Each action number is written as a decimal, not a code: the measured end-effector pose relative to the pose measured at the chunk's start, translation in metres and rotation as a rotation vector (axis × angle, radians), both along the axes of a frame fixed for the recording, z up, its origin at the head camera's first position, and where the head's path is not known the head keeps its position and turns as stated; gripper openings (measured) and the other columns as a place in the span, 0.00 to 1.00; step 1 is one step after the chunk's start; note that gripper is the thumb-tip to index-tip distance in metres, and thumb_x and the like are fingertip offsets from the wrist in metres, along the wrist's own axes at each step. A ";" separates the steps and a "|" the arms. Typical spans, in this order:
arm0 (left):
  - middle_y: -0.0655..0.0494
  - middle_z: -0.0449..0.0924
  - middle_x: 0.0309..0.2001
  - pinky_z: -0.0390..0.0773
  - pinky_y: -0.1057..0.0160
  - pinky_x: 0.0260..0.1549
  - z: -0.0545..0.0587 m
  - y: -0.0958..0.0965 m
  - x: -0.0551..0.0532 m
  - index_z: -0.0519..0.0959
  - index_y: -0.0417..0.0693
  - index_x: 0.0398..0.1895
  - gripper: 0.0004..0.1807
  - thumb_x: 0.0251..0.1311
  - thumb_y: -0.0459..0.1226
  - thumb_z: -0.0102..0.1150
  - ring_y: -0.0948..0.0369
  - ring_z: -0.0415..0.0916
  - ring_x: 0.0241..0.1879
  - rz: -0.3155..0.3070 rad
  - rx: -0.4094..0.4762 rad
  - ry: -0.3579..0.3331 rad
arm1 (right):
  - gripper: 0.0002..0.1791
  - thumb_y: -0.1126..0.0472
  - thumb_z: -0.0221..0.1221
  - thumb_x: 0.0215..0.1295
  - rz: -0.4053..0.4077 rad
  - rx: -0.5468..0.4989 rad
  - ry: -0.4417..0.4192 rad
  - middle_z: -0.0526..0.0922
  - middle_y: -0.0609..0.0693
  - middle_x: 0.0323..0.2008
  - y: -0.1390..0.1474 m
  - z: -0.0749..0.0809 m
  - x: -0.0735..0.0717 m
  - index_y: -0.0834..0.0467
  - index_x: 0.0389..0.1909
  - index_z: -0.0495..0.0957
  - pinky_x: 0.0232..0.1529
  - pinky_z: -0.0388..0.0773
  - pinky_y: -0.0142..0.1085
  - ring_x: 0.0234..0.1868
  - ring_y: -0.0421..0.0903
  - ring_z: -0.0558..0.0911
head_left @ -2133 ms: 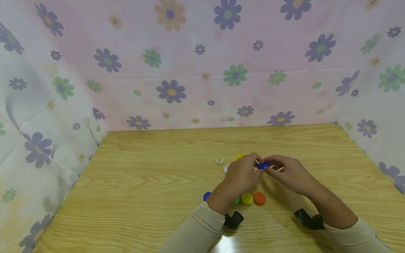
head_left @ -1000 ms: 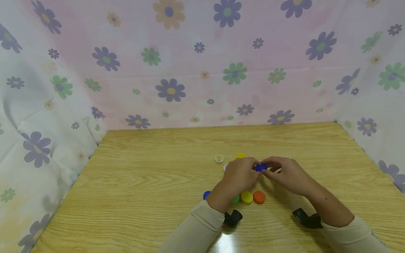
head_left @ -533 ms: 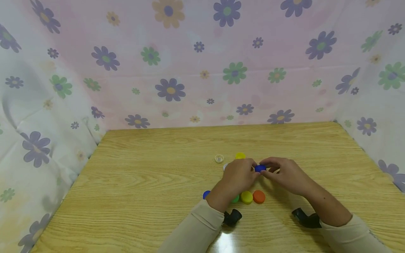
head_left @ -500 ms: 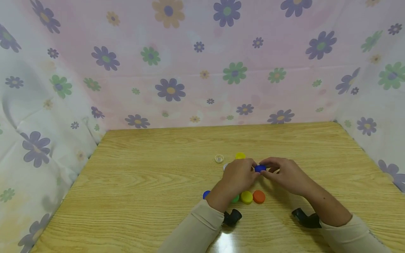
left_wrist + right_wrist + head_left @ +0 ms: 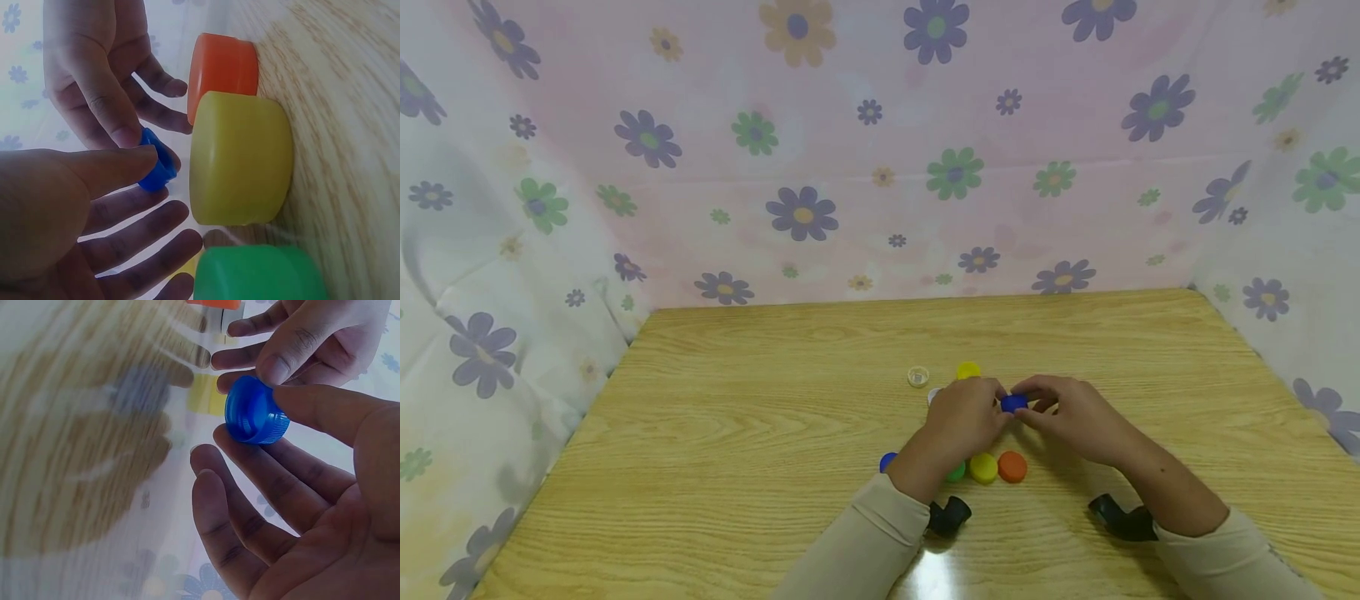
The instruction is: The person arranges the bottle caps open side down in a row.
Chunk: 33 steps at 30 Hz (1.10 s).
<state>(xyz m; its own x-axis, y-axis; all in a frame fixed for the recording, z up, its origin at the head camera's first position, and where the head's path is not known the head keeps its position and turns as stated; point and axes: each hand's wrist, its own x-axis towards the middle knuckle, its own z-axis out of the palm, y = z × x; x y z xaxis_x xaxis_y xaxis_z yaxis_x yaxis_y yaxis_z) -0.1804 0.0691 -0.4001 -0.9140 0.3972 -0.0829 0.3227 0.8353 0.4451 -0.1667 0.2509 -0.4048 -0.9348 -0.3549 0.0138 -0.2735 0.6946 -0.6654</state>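
Observation:
A blue ridged bottle cap (image 5: 1014, 403) is held between both hands, close above the table. My left hand (image 5: 966, 421) pinches its left side between thumb and forefinger, while the other fingers reach out loosely in the left wrist view. On the opposite side, the thumb and a finger of my right hand (image 5: 1078, 417) pinch the same cap. Its hollow underside shows in the right wrist view, where the cap (image 5: 272, 428) is tilted. Just nearer than the hands stand a green cap (image 5: 956, 472), a yellow cap (image 5: 983, 468) and an orange cap (image 5: 1012, 467) in a row.
Another blue cap (image 5: 889, 462) sits partly behind the left forearm. Beyond the left hand lie a clear round cap (image 5: 918, 377), a partly hidden white cap (image 5: 934, 397) and a second yellow cap (image 5: 967, 370). Black curved pieces show at both wrists. Flowered cloth (image 5: 880, 150) encloses the wooden table (image 5: 737, 433).
Both hands have shifted slightly left and nearer with the blue cap between them. More of that cap shows between the fingers. The caps on the table stay put.

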 end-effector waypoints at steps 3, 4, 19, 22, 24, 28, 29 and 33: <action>0.68 0.83 0.35 0.69 0.71 0.28 -0.001 0.000 0.000 0.85 0.58 0.48 0.12 0.66 0.49 0.63 0.71 0.73 0.29 -0.003 -0.007 0.001 | 0.16 0.59 0.63 0.68 0.013 0.000 -0.011 0.86 0.57 0.48 0.000 0.000 0.000 0.61 0.54 0.81 0.35 0.81 0.31 0.41 0.46 0.85; 0.69 0.83 0.36 0.69 0.71 0.28 -0.001 0.000 0.000 0.85 0.58 0.48 0.12 0.65 0.49 0.64 0.71 0.73 0.29 -0.005 -0.009 0.002 | 0.16 0.59 0.63 0.68 0.013 0.003 -0.016 0.86 0.56 0.48 0.000 0.001 0.000 0.60 0.54 0.81 0.35 0.81 0.31 0.41 0.46 0.85; 0.68 0.83 0.38 0.73 0.70 0.32 -0.005 0.002 0.002 0.88 0.62 0.43 0.11 0.60 0.51 0.68 0.68 0.77 0.39 -0.131 -0.070 0.037 | 0.14 0.58 0.67 0.63 0.091 0.020 -0.141 0.85 0.48 0.41 0.009 0.001 -0.001 0.60 0.47 0.82 0.38 0.79 0.30 0.40 0.42 0.82; 0.68 0.83 0.39 0.74 0.68 0.34 -0.006 0.002 0.002 0.88 0.62 0.43 0.11 0.60 0.51 0.69 0.67 0.77 0.42 -0.134 -0.082 0.043 | 0.15 0.59 0.68 0.62 0.091 0.015 -0.157 0.84 0.48 0.39 0.009 0.000 -0.002 0.60 0.47 0.82 0.38 0.79 0.30 0.39 0.42 0.81; 0.68 0.83 0.40 0.74 0.67 0.35 -0.008 0.002 0.002 0.88 0.63 0.43 0.11 0.59 0.51 0.69 0.67 0.77 0.43 -0.135 -0.085 0.045 | 0.15 0.59 0.69 0.61 0.093 0.016 -0.164 0.84 0.47 0.38 0.008 -0.001 -0.002 0.60 0.46 0.82 0.37 0.79 0.30 0.39 0.42 0.80; 0.68 0.83 0.40 0.73 0.68 0.34 -0.009 0.002 0.002 0.88 0.63 0.43 0.11 0.59 0.50 0.70 0.67 0.76 0.42 -0.138 -0.081 0.046 | 0.14 0.58 0.70 0.61 0.108 0.026 -0.164 0.84 0.46 0.37 0.009 -0.001 -0.001 0.59 0.44 0.82 0.38 0.79 0.30 0.39 0.41 0.81; 0.68 0.83 0.40 0.73 0.69 0.34 -0.009 0.003 0.002 0.88 0.63 0.43 0.11 0.59 0.50 0.70 0.67 0.76 0.42 -0.139 -0.081 0.046 | 0.13 0.58 0.70 0.60 0.114 0.031 -0.162 0.84 0.46 0.37 0.009 -0.001 -0.001 0.59 0.43 0.81 0.38 0.79 0.30 0.39 0.41 0.81; 0.69 0.83 0.41 0.72 0.70 0.34 -0.008 0.002 0.002 0.88 0.64 0.44 0.11 0.58 0.49 0.71 0.68 0.76 0.42 -0.158 -0.074 0.044 | 0.13 0.57 0.70 0.60 0.149 0.053 -0.161 0.84 0.46 0.38 0.012 0.000 -0.001 0.57 0.42 0.80 0.40 0.79 0.30 0.39 0.39 0.80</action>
<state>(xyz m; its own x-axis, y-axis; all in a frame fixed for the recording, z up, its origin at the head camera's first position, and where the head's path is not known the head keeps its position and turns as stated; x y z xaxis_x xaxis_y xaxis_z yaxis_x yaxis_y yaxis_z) -0.1785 0.0715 -0.4080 -0.8439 0.5308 -0.0785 0.4706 0.8024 0.3669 -0.1682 0.2629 -0.4045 -0.8605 -0.4858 -0.1535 -0.2695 0.6898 -0.6720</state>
